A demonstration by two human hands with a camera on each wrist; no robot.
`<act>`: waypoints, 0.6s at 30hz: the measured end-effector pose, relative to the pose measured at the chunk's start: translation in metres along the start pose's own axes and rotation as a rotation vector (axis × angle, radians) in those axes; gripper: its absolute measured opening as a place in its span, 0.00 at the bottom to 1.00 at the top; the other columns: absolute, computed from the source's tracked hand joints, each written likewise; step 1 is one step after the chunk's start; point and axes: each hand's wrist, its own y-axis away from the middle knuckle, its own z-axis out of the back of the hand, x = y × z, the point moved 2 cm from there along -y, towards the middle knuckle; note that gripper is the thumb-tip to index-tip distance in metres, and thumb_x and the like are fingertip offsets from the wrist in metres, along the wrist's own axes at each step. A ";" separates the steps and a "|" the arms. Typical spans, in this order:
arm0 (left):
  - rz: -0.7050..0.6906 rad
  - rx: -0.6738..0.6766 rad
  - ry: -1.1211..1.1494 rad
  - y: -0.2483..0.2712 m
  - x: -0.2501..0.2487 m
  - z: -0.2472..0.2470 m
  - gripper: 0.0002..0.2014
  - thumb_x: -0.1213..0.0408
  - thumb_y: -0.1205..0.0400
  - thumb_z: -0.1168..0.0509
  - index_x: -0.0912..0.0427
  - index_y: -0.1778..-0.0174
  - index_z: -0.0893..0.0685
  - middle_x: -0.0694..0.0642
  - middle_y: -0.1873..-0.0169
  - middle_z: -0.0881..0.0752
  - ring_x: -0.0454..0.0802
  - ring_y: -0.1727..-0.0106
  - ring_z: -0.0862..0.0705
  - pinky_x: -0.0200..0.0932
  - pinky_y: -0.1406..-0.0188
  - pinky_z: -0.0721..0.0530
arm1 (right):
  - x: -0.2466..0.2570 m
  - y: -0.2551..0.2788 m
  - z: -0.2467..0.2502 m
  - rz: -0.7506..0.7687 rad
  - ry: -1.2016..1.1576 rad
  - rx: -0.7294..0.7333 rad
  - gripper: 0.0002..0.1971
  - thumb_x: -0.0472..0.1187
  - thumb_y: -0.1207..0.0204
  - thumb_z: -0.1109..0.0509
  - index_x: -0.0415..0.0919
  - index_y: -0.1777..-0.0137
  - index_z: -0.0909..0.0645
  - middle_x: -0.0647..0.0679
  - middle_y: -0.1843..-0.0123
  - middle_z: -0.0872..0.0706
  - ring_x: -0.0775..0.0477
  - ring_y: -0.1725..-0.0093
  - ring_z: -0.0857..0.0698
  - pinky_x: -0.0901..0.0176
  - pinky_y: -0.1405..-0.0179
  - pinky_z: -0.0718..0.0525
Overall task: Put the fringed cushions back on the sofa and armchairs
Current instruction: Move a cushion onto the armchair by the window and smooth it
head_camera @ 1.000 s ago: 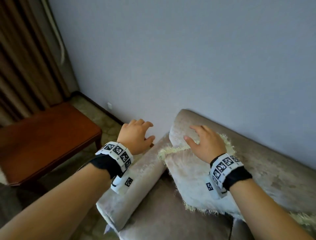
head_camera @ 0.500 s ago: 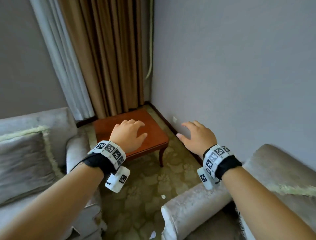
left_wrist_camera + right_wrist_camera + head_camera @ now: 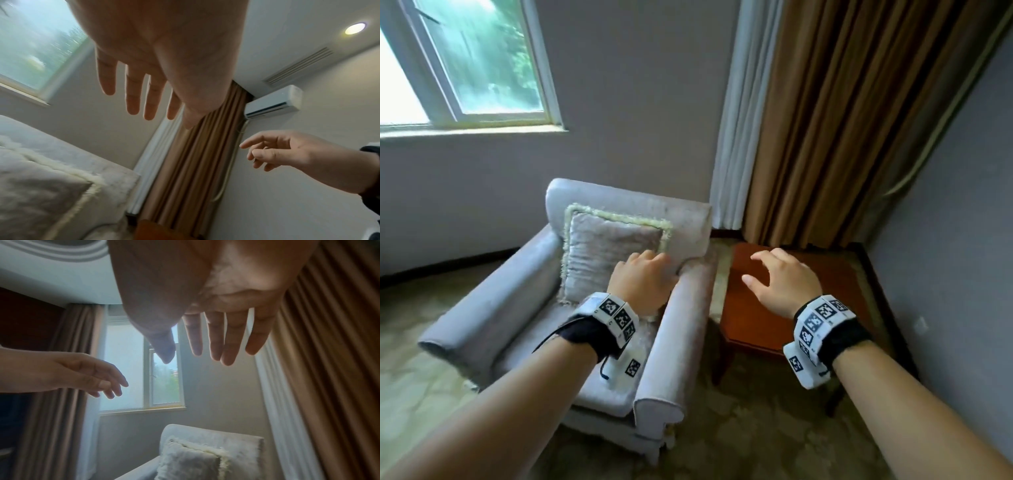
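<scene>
Item: pale grey velvet cushion with cream fringe, propped upright against backrest of grey velvet armchair. My left hand, my right hand: both empty, fingers relaxed, held in the air.

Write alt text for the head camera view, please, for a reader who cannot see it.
Two empty, open hands, left hand and right hand, reach out above a grey armchair and a wooden side table. A fringed cushion leans on the armchair's backrest.
</scene>
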 end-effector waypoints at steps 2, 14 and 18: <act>0.097 -0.019 -0.001 -0.002 0.033 0.005 0.21 0.48 0.20 0.37 0.49 0.32 0.21 0.56 0.39 0.17 0.61 0.39 0.19 0.57 0.42 0.19 | 0.025 -0.034 -0.016 0.092 -0.026 0.016 0.23 0.61 0.21 0.35 0.53 0.29 0.23 0.51 0.36 0.19 0.45 0.36 0.19 0.49 0.39 0.22; 0.379 -0.106 0.009 -0.021 0.215 0.002 0.20 0.43 0.18 0.41 0.45 0.32 0.23 0.51 0.38 0.17 0.56 0.39 0.19 0.53 0.45 0.20 | 0.180 -0.173 -0.101 0.362 -0.059 0.093 0.23 0.63 0.22 0.36 0.53 0.33 0.22 0.53 0.40 0.18 0.48 0.37 0.19 0.50 0.39 0.21; 0.395 -0.084 0.018 -0.046 0.294 -0.005 0.19 0.42 0.18 0.42 0.43 0.33 0.22 0.50 0.39 0.18 0.55 0.38 0.19 0.52 0.44 0.21 | 0.228 -0.218 -0.133 0.327 -0.053 0.098 0.23 0.63 0.22 0.36 0.53 0.32 0.21 0.53 0.39 0.18 0.48 0.36 0.20 0.50 0.37 0.21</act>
